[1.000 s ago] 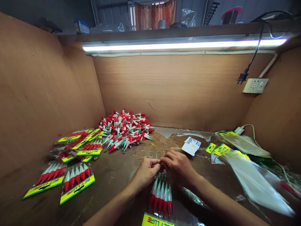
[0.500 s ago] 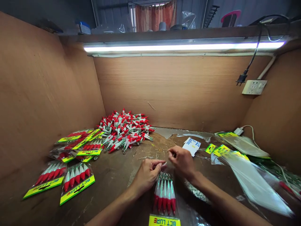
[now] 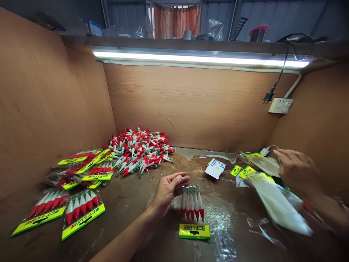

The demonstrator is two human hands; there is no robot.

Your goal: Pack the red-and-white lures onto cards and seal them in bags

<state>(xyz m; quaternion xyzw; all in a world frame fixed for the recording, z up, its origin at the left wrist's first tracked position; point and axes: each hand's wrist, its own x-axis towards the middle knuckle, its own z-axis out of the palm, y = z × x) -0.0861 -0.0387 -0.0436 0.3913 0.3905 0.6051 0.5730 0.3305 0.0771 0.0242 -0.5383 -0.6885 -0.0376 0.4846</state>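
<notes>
A clear bag of several red-and-white fishing lures, with a yellow header card, lies in front of me, its hook ends pointing away. My left hand is beside those hooks, thumb and fingers pinched together, seemingly on the bag's clear far end; the plastic there is hard to make out. Off to the right, my right hand is smeared by motion above a stack of flat clear bags with yellow cards. Whether its fingers grip anything is not visible.
A heap of loose lures rises against the back wall. Filled lure packs lie at the left. A white handwritten card and crumpled plastic are on the table. A black plug hangs near the wall socket.
My right hand has swung from beside my left hand over to the flat bags at the right. The lure bag has shifted away from me. My left hand remains near the hooks.
</notes>
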